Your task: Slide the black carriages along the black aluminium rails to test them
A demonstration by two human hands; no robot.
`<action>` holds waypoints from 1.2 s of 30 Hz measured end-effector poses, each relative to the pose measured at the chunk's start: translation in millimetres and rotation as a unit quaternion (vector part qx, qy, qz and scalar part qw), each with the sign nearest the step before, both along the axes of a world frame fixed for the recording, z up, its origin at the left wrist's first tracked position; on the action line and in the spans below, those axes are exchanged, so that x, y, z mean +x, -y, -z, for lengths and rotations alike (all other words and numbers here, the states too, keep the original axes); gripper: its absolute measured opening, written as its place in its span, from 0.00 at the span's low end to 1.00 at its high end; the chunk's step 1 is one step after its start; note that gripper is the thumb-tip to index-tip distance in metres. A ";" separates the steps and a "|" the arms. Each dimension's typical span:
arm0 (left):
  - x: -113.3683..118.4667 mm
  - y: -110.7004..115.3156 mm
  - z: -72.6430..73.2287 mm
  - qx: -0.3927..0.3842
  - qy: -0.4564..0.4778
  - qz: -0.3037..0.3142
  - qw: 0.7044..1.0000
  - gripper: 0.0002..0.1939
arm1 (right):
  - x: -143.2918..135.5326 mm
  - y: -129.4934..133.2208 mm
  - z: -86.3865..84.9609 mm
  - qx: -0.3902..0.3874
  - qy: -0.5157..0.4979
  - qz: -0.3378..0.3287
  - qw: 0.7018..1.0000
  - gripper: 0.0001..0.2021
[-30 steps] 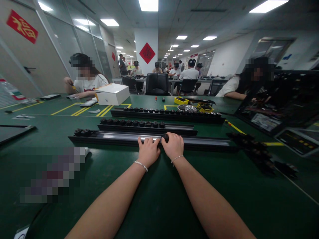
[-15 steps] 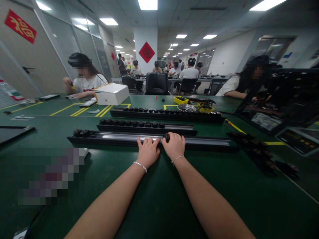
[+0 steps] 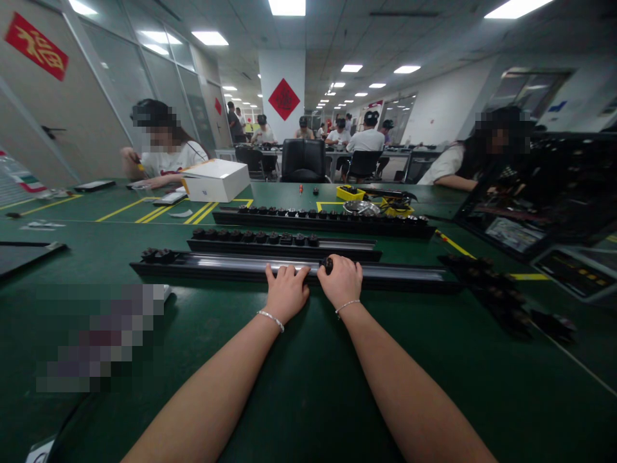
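Note:
A long black rail [image 3: 231, 265] with a shiny strip lies across the green table, nearest to me. My left hand [image 3: 286, 290] rests on its middle, fingers spread and holding nothing. Just to the right, my right hand [image 3: 341, 283] is closed round a small black part [image 3: 328, 265] on the same rail. Several dark parts [image 3: 158, 255] sit at the rail's left end. Behind it is a shorter rail [image 3: 347, 245] with a row of black parts [image 3: 248, 236] on its left portion.
Farther back lies another loaded rail [image 3: 322, 223], near yellow trays [image 3: 350, 193] and a white box [image 3: 216, 180]. Dark parts [image 3: 496, 292] are heaped at the right, beside a device [image 3: 578, 273]. People sit at the left and right across the table.
My right hand has shifted slightly to the right along the rail with the small black part. My left hand has stayed in nearly the same place.

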State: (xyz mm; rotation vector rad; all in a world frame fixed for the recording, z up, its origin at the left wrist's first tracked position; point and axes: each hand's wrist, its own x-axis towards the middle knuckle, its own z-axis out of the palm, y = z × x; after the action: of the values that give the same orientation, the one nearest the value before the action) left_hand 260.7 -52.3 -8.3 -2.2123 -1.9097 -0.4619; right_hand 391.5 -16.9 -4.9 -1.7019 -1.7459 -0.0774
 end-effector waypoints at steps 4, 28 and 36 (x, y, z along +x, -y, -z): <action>0.3 0.5 -0.9 -0.005 0.001 -0.001 1.000 0.21 | 1.7 -0.8 0.1 0.001 -0.001 0.014 1.000 0.16; 0.2 0.7 -1.4 -0.006 0.005 0.002 1.000 0.21 | 12.1 -3.5 1.6 -0.005 -0.012 0.044 0.999 0.16; 0.7 0.7 -2.2 -0.009 0.007 -0.003 1.000 0.21 | 14.7 -3.3 -0.2 -0.010 -0.012 0.049 0.999 0.17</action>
State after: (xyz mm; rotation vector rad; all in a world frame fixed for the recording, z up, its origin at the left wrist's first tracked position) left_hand 261.4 -53.0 -6.2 -2.2191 -1.9345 -0.4631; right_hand 406.2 -13.6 -4.7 -1.7950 -1.6504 -0.0835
